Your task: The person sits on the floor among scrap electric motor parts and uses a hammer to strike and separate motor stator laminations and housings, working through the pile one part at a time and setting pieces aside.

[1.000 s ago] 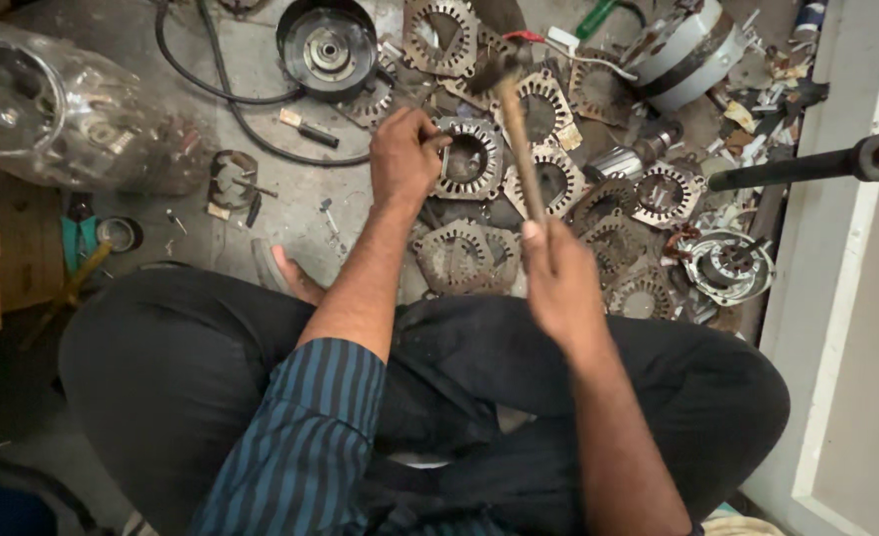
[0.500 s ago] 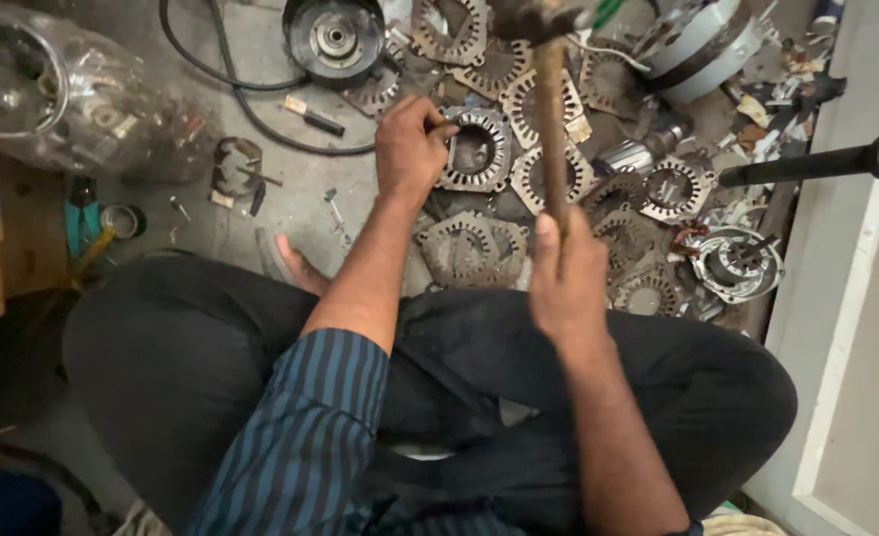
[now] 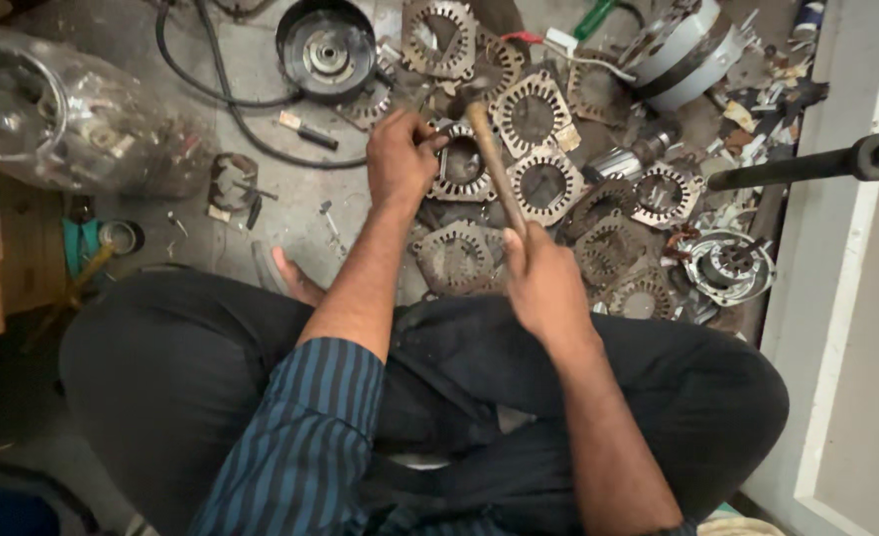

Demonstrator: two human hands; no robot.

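Seated cross-legged, the left hand (image 3: pixel 400 149) grips a metal motor ring (image 3: pixel 462 164) on the floor while the right hand (image 3: pixel 543 283), clamped on a hammer (image 3: pixel 494 164), strikes; each blow needs a steady hold.

The light is dim and soft, with no hard-edged shadows on the grey floor (image 3: pixel 261 89). The brightest area is the pale door frame (image 3: pixel 836 298) at the right edge, slightly washed out. Soft highlights glint on the clear plastic bag (image 3: pixel 72 109) far left of that frame. The hammer (image 3: pixel 494 164) is smeared by motion blur, its head indistinct. The dark trousers (image 3: pixel 191 377) lose detail in shadow. Straight lines near the frame bow slightly, as from a wide lens.
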